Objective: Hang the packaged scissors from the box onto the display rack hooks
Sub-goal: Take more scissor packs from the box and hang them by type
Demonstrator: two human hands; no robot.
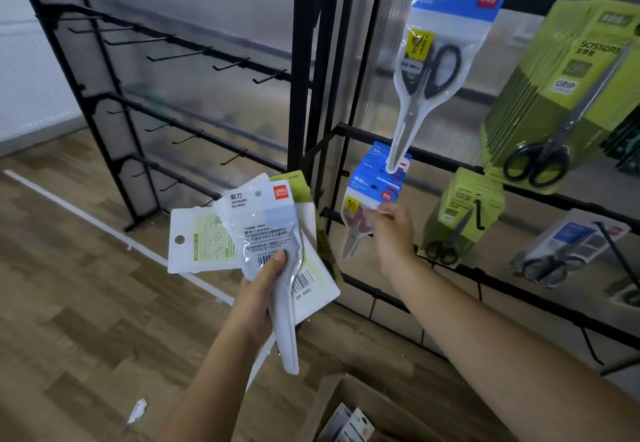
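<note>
left hand (pixel 259 297) grips packs (pixel 263 230) | "deli SCISSORS No.0603"

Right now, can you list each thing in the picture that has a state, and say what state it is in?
left hand: grips a fan of scissor packs, backs facing the camera
right hand: pinches a blue pack at the front of a hanging stack
top blue pack: hangs alone on its hook
green packs: hang in a thick stack
left rack hooks: bare
cardboard box: open, packs inside
</note>
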